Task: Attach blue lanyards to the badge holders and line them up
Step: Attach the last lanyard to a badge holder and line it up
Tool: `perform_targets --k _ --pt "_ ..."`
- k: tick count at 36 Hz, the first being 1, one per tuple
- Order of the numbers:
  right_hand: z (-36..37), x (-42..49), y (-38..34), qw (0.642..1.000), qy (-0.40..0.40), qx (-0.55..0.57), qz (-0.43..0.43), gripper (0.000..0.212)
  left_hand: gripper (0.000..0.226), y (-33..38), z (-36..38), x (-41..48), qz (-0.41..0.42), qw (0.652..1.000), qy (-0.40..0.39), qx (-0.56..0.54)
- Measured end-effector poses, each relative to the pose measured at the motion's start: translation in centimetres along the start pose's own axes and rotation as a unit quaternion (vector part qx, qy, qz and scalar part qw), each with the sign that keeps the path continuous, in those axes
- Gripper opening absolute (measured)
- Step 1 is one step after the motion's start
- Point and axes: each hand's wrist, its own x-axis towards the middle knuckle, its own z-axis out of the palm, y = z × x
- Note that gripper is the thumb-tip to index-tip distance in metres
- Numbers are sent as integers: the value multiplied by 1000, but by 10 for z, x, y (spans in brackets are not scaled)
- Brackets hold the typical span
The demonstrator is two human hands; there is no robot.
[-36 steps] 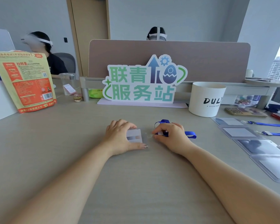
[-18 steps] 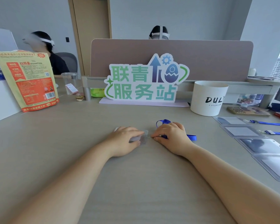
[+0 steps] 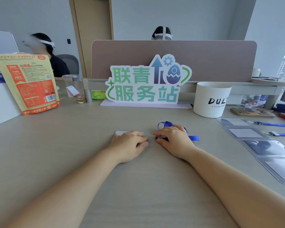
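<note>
On the pale table [image 3: 56, 153], far left, a yellow-and-orange snack bag [image 3: 25, 83] stands upright, with a clear cup [image 3: 71, 83] just right of it. A green-lettered sign [image 3: 148, 81] stands at the middle back.

In front of the sign, near the table's middle, lies the badge holder [image 3: 120, 133]. It is a flat, clear plastic sleeve with a pale card inside, its long side across the view, and it is mostly covered by the left hand [image 3: 130, 145]. That hand grips it, fingers laid over its top and thumb along its near edge, holding it flat to the table.

The holder's right end meets the right hand [image 3: 173, 139], whose curled fingers pinch the end of the blue lanyard [image 3: 165, 125] at the holder's edge. Whether the clip is fastened cannot be told. The lanyard is a glossy royal-blue ribbon: a loop rises behind the knuckles and a flat tail pokes out to the hand's right.

Behind and to the right stands a white tub [image 3: 211, 99]. At far right, four clear holders [image 3: 245, 133] lie in a slanted row, and the two farthest have blue straps [image 3: 273, 124] running off rightward.
</note>
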Motion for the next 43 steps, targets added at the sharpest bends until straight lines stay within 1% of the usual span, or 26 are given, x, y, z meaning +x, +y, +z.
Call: perform_targets --k 5,7,10,14,19,22,24,27,31,35,37,39,41,43 --pt "-1 -1 -3 1000 -8 -23 -19 26 35 6 -2 -2 -12 1000 -4 8" --pt "-2 -2 -4 999 -10 -24 -22 26 35 8 -3 -3 -1 1000 7 23" --pt "-3 -3 -6 999 -13 -26 -22 25 41 9 -3 -4 23 998 29 46" --pt "-4 -3 -7 999 -17 -26 -23 25 38 11 -2 -4 26 999 17 14" --pt "-7 -3 -10 999 -26 -22 -23 25 44 12 -2 -3 36 999 -6 -24" --pt "-9 -4 -13 999 -26 -34 -29 26 47 14 -4 -4 34 999 -13 -20" --pt "-9 -6 -14 999 -19 -38 -27 26 42 15 -5 -3 31 999 -22 -11" --pt "-8 -5 -17 998 -8 -53 -26 25 33 16 -4 0 31 999 -12 14" --pt "-13 -5 -23 995 -46 -93 -14 28 28 20 -5 2 35 999 -4 39" --pt "-16 -3 -25 989 -78 -124 -27 34 24 24 -5 3 26 998 2 52" --pt "-14 -2 -25 989 -79 -120 -24 34 25 25 -5 3 20 999 -5 46" --pt "-11 -5 -25 992 -66 -108 -11 34 28 24 -1 1 3 1000 -13 13" --pt "-8 -8 -23 993 -47 -105 -6 35 38 23 2 -3 -21 999 -14 -36" --pt "-7 -10 -20 993 -30 -118 1 35 44 24 3 -5 -28 999 -12 -36"
